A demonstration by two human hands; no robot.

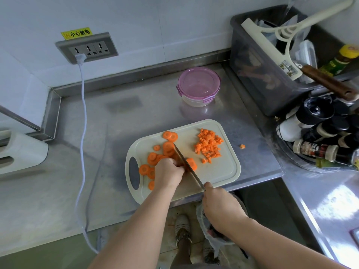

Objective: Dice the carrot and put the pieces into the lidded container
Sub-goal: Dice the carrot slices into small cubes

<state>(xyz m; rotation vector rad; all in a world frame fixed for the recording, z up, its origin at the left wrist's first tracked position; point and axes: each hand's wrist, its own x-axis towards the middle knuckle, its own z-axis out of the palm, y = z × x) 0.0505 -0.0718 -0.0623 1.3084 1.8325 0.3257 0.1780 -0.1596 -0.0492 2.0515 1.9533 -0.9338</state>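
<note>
A cream cutting board [223, 171] lies at the steel counter's front edge. Round carrot slices [168, 146] are spread over its left half, and a heap of diced carrot [208, 145] sits on its right half. My left hand [169, 172] curls its fingers over a small stack of carrot slices [191, 164] mid-board. My right hand [219, 206] grips the handle of a knife [186, 165], whose blade stands against that stack beside my left fingers. One carrot piece [242, 146] lies on the counter right of the board. The round container with a closed pink lid [198, 85] stands behind the board.
A dark plastic bin [258, 74] holding a squeegee and tools stands at the back right. A rack of spice bottles [318, 133] sits right of the board. A white cable [83, 133] hangs from the wall socket [87, 48] across the counter's left. A white appliance [21, 150] is far left.
</note>
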